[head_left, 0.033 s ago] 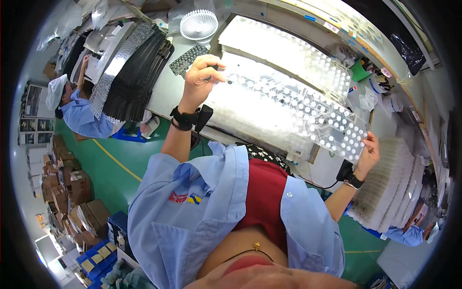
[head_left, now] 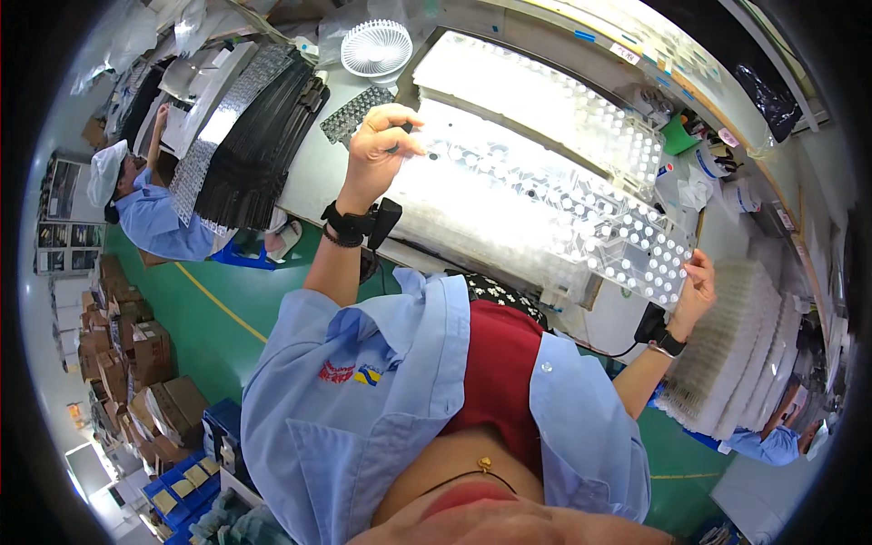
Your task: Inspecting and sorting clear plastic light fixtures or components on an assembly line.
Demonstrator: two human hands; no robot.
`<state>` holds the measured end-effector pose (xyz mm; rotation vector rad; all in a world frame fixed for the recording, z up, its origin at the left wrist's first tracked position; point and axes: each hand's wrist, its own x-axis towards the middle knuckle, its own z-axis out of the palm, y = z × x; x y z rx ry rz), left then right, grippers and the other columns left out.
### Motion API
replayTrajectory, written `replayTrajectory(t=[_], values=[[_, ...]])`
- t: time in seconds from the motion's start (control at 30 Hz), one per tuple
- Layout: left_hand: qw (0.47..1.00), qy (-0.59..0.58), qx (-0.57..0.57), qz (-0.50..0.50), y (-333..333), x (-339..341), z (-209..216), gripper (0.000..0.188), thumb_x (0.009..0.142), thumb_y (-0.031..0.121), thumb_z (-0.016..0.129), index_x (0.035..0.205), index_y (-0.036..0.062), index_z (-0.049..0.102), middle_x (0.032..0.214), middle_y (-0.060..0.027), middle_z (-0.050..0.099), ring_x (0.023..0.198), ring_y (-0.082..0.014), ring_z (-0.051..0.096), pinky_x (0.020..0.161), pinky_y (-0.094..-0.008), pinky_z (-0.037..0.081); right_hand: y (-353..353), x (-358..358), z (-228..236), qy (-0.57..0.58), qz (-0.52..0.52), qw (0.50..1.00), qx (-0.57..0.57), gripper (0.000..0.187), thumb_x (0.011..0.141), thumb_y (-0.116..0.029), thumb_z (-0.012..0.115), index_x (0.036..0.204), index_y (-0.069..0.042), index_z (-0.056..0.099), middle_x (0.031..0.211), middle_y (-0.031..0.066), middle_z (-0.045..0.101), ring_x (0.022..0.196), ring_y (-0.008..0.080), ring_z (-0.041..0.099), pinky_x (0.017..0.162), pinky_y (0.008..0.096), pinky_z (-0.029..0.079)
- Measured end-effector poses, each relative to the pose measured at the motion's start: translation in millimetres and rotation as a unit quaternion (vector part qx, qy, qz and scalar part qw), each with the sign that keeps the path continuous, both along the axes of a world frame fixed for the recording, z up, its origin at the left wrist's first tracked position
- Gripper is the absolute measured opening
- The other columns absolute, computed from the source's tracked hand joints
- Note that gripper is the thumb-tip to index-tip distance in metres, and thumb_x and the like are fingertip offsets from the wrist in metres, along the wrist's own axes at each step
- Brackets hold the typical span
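Observation:
A long clear plastic sheet (head_left: 627, 238) with rows of round white dots stretches across the bench, tilted down to the right. My left hand (head_left: 381, 150) is closed in a pinch at its far left end. At the opposite end, my right hand (head_left: 696, 289) grips the sheet's right edge, with the thumb and part of the fingers showing. Bright glare washes out much of the sheet's left half. Just behind it lies a stack of similar dotted sheets (head_left: 627, 127). Both wrists carry black bands with small devices.
A white fan (head_left: 376, 47) and a dark dotted tray (head_left: 356, 113) are at the back left. Stacked black trays (head_left: 263, 136) rise further left, near a co-worker in blue (head_left: 163, 218). Piled pale sheets (head_left: 727, 345) stand at right. A green container (head_left: 677, 136) sits behind them.

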<state>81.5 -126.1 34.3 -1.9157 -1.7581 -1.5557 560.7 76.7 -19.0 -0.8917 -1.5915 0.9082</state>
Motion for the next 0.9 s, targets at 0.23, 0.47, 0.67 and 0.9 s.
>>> replayTrajectory(t=[0.23,0.47,0.67,0.9], values=[[0.997,-0.073,-0.031,0.006,1,-7,-2,0.022,0.056,-0.013,0.064,0.065,0.0071,0.064,0.098,-0.0059,0.055,0.085,-0.0159,0.054,0.070,-0.0247,0.044,-7,-15,6,-0.027,-0.024,0.999,-0.014,0.016,0.070,0.013,0.058,0.074,-0.002,0.061,0.107,0.0118,0.058,0.099,0.0200,0.053,0.088,0.0305,0.040],[0.994,-0.092,-0.046,0.026,-7,-27,-13,0.016,0.057,-0.007,0.068,0.066,0.0040,0.062,0.104,-0.0080,0.056,0.094,-0.0165,0.053,0.080,-0.0272,0.042,-13,-36,8,-0.061,-0.028,0.997,0.021,0.018,0.067,0.013,0.058,0.074,-0.002,0.064,0.100,0.0118,0.060,0.094,0.0189,0.055,0.084,0.0298,0.042],[0.993,-0.087,-0.065,0.037,-16,-55,-29,0.014,0.059,-0.006,0.068,0.068,0.0029,0.061,0.107,-0.0088,0.055,0.098,-0.0185,0.052,0.083,-0.0306,0.043,-26,-69,21,-0.048,-0.005,0.997,0.058,0.018,0.065,0.013,0.061,0.072,-0.003,0.065,0.096,0.0098,0.061,0.086,0.0156,0.057,0.079,0.0267,0.044],[0.988,-0.134,-0.073,0.035,-23,-83,-46,0.014,0.059,-0.003,0.070,0.069,0.0030,0.062,0.108,-0.0084,0.056,0.096,-0.0186,0.053,0.084,-0.0315,0.042,-35,-90,26,-0.071,-0.001,0.993,0.090,0.017,0.064,0.012,0.061,0.071,-0.003,0.065,0.090,0.0084,0.062,0.083,0.0167,0.057,0.075,0.0265,0.045]])
